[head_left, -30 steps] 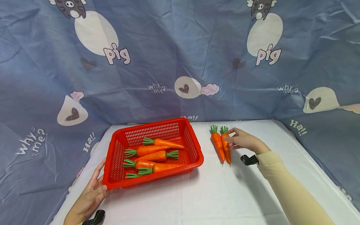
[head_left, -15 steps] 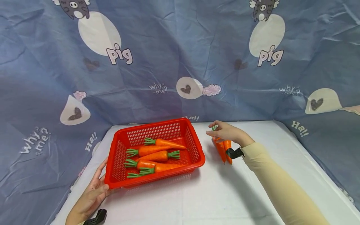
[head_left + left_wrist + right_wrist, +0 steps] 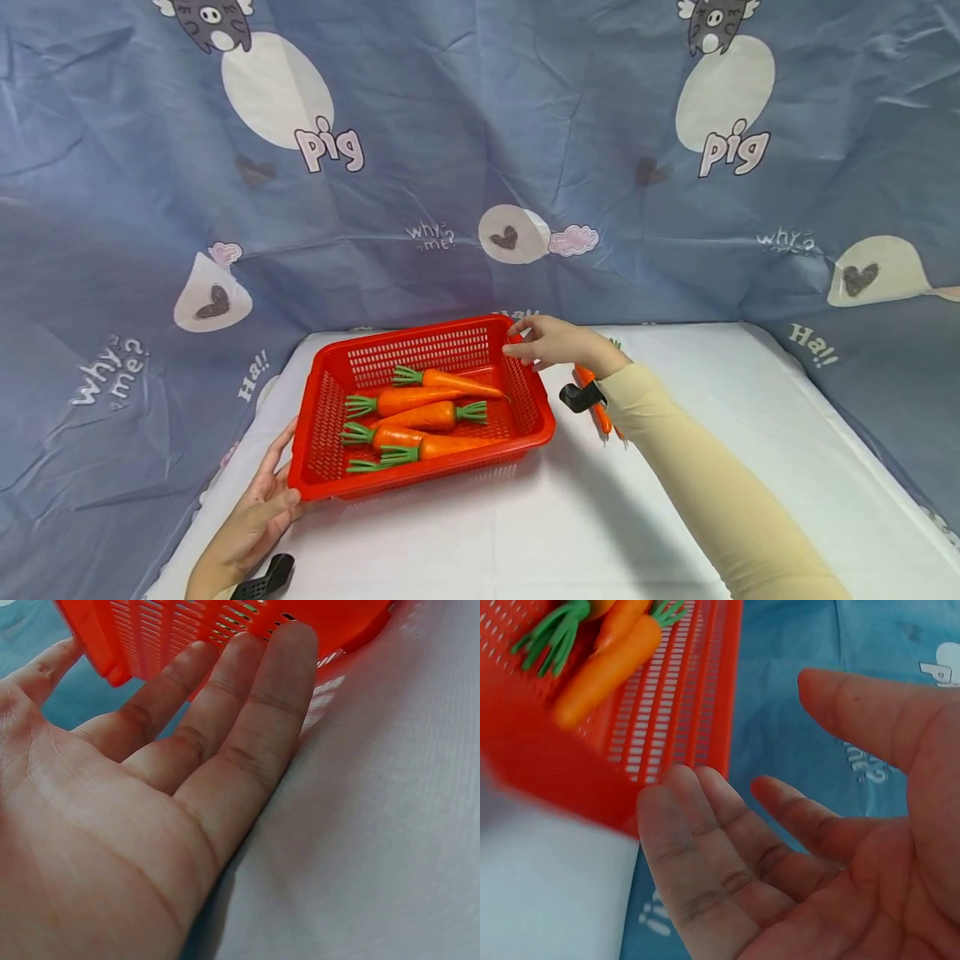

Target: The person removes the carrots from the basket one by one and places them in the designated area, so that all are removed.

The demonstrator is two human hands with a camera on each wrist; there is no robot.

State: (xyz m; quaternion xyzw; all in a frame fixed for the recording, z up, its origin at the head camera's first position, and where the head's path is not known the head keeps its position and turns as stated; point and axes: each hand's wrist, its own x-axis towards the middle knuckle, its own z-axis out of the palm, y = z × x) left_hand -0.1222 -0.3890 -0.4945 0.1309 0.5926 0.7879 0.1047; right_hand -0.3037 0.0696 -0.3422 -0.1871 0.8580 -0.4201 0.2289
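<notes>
A red plastic basket (image 3: 420,473) with perforated walls stands on the white table. Several orange carrots (image 3: 427,417) with green tops lie inside it. My left hand (image 3: 251,521) rests against the basket's near left corner; its thumb is by the rim, and the left wrist view shows fairly straight fingertips (image 3: 289,652) at the outer wall. Over at the far right corner, my right hand (image 3: 558,340) reaches to the rim with fingers extended and nothing held. In the right wrist view its fingertips (image 3: 656,806) meet or nearly meet the basket corner; contact is uncertain.
Two more carrots (image 3: 602,417) lie on the table right of the basket, mostly hidden under my right wrist and sleeve. Behind the table hangs a blue cloth (image 3: 420,167) printed with pigs and words. White cloth (image 3: 540,533) covers the table in front.
My right hand has left the two carrots on the table and moved left to the basket's right rim. The left hand stays at the basket's left corner. The view has shifted slightly.
</notes>
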